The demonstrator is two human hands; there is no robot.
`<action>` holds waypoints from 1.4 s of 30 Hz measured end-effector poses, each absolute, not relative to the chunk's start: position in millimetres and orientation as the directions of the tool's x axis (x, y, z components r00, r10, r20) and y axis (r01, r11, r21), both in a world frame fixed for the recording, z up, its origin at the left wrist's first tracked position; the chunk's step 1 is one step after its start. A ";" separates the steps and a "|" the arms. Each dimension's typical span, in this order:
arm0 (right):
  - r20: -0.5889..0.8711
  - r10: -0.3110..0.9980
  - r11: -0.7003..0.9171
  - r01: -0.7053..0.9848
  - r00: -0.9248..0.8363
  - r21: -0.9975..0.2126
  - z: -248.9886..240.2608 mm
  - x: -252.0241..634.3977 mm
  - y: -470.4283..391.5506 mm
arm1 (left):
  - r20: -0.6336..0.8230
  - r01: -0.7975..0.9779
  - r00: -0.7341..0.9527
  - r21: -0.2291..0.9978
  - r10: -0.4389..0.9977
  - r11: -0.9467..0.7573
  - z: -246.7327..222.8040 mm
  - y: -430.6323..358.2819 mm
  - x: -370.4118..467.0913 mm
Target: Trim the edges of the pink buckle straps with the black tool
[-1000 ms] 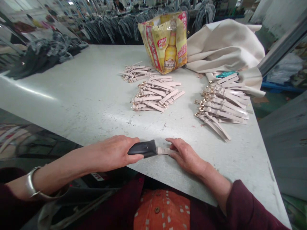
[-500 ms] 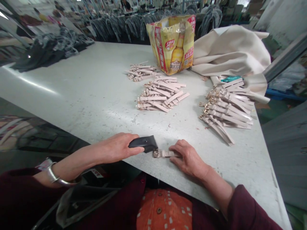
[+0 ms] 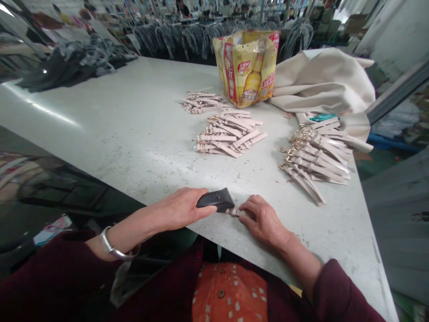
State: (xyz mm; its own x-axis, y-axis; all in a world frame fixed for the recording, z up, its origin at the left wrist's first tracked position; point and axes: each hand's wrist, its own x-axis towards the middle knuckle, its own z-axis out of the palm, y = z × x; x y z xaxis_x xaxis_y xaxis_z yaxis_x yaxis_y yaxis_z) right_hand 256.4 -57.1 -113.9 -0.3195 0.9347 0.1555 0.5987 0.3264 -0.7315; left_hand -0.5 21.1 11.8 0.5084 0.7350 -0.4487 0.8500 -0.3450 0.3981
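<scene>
Centrally, near the front edge of a pale table (image 3: 150,147), the left hand (image 3: 182,206) has its thumb and fingers closed on a black leather-like piece (image 3: 214,200), while the right hand's (image 3: 264,220) bent fingers grasp a short beige strap (image 3: 233,212) whose other end is partly hidden by that piece. One strap is in hand; beyond it lie a small heap (image 3: 203,103), a middle heap (image 3: 231,136) and a right-hand heap (image 3: 315,156) of similar buckled straps, and whether any are finished cannot be told.
</scene>
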 end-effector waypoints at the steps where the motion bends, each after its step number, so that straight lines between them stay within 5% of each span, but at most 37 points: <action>1: 0.160 0.934 0.329 0.598 -0.318 -0.731 -114.4 256.4 -57.4 | -0.444 0.848 0.511 0.399 0.736 -0.348 13.7 18.6 -2.3; 16: 0.188 0.959 0.281 0.629 -0.211 -0.725 -118.0 249.2 -60.3 | -0.419 0.853 0.470 0.442 0.777 -0.277 12.6 16.5 -4.7; 25: 0.387 0.846 0.531 0.642 -0.367 -0.553 -122.8 247.0 -98.8 | -0.510 0.821 0.551 0.476 0.661 -0.317 32.7 -4.6 -12.6; 32: 0.368 0.857 0.515 0.546 -0.361 -0.661 -120.0 253.5 -105.2 | -0.583 0.823 0.566 0.431 0.582 -0.369 32.1 -15.8 -7.6; 42: 0.172 0.963 0.258 0.521 -0.207 -0.814 -118.1 256.0 -102.8 | -0.605 0.823 0.558 0.316 0.568 -0.472 39.8 -12.4 39.5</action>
